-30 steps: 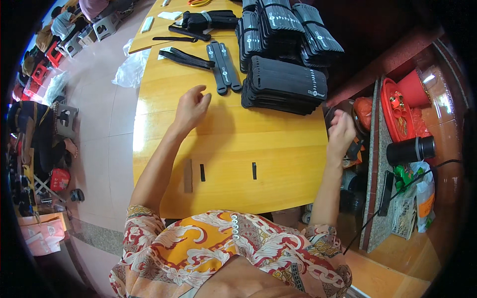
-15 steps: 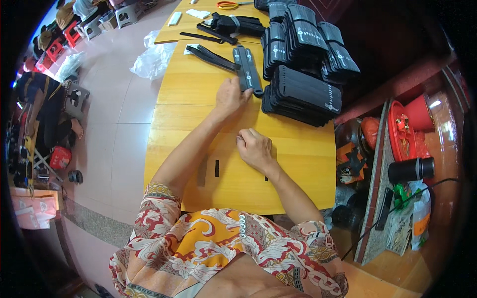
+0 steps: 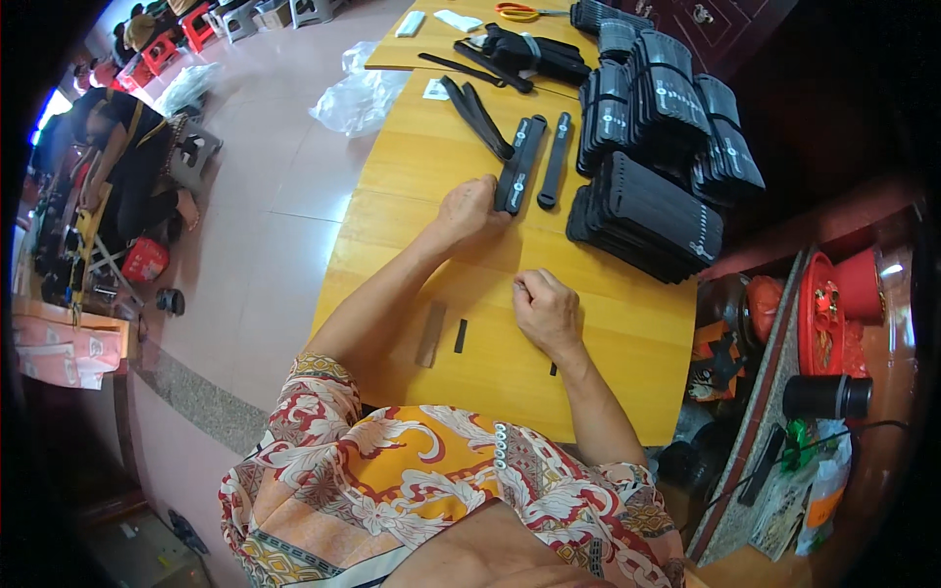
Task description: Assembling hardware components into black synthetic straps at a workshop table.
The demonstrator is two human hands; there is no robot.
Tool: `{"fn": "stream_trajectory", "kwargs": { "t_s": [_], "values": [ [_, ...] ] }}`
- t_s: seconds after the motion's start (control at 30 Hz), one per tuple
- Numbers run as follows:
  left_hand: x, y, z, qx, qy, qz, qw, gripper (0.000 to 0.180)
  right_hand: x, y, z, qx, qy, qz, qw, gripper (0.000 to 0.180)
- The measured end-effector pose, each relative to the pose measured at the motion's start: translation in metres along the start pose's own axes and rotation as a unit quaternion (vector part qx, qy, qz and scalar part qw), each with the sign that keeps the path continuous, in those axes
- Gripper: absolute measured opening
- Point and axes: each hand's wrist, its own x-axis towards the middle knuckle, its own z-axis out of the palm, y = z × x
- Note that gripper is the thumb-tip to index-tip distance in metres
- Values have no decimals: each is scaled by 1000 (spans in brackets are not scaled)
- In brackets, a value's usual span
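My left hand (image 3: pixel 469 209) reaches forward on the yellow wooden table (image 3: pixel 412 167) and its fingers close on the near end of a pair of long black straps (image 3: pixel 521 162). Another black strap (image 3: pixel 554 160) lies just to the right of them. My right hand (image 3: pixel 546 311) rests on the table nearer to me, fingers curled, pinching something very small and pale that I cannot make out. A short black piece (image 3: pixel 460 335) and a grey strip (image 3: pixel 429 334) lie near the table's front edge.
Stacks of black straps (image 3: pixel 652 211) fill the table's right and far side, with scissors (image 3: pixel 520 11) at the back. A side shelf on the right holds a red basket (image 3: pixel 818 323) and a black cylinder (image 3: pixel 826 397). Plastic bags (image 3: pixel 358 98) lie on the floor at left.
My right hand came from the shelf at the right onto the table. My left hand moved forward to the black straps.
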Motion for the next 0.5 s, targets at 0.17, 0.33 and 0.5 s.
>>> {"fn": "stream_trajectory", "kwargs": {
  "t_s": [0.17,0.33,0.5],
  "values": [
    [21,-21,-10,-92,65,-79,991,48,1,1,4,-16,-17,-2,1000,4],
    [74,1,-17,-143,198,-170,955,64,1,1,4,-23,-20,2,1000,4],
    [87,-14,-9,-84,90,-179,976,69,-1,2,6,-14,-7,8,1000,3]
  ]
}}
